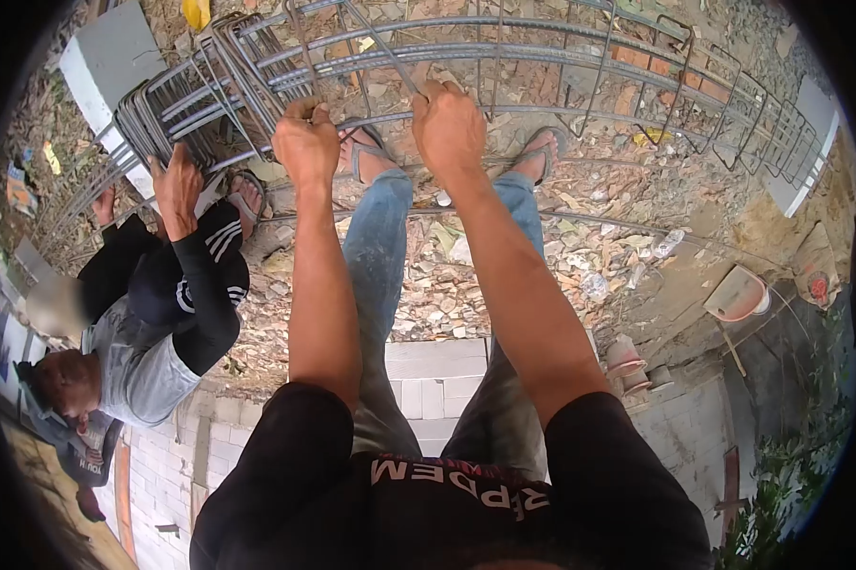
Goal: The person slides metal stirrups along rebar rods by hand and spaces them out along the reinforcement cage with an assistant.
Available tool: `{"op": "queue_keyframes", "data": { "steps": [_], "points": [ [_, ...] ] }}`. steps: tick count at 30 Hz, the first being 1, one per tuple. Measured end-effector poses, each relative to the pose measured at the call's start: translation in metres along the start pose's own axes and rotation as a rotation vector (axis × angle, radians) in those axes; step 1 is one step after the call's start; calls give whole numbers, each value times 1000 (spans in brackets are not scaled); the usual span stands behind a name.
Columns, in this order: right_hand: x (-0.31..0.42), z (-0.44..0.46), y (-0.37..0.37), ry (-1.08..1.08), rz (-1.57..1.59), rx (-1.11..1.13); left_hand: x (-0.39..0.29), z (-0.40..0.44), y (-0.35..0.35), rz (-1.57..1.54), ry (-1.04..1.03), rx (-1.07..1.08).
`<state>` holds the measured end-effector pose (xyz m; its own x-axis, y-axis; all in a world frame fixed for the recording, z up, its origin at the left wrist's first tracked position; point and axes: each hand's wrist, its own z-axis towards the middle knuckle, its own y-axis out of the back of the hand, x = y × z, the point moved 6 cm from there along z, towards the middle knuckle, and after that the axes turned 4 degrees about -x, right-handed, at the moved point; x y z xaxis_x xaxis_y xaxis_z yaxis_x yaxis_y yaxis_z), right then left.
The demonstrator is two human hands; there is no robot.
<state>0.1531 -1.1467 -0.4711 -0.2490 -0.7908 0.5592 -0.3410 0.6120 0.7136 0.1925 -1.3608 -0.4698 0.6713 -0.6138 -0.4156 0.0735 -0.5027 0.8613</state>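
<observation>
A long cage of steel rebar (504,47) runs across the top of the view, with square stirrups along its bars. My left hand (306,147) is closed on a thin steel stirrup beside the bunched ones. To its right, my right hand (449,128) is closed round a thin steel bar that slants up and left over the long bars. Many stirrups (143,123) are bunched together at the cage's left part. A co-worker's hand (176,185) touches the cage near that bunch.
A crouching co-worker (143,351) is close on my left. Rubble (447,275) covers the ground around my feet. Light blocks stand under the cage's left (114,66) and right ends. Buckets (736,294) lie at the right, above leafy branches (789,484).
</observation>
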Motion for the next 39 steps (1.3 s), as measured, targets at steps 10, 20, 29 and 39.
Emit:
{"op": "queue_keyframes", "data": {
  "steps": [10,20,29,39],
  "points": [
    [62,-29,-52,-132,169,-80,27,17,24,-3,46,61],
    [23,-17,-36,-18,115,-193,34,14,35,-20,-90,75],
    [-4,-3,-46,-265,554,184,30,20,16,-64,-41,184],
    [34,24,-34,113,77,219,46,26,35,7,26,62]
  ]
}}
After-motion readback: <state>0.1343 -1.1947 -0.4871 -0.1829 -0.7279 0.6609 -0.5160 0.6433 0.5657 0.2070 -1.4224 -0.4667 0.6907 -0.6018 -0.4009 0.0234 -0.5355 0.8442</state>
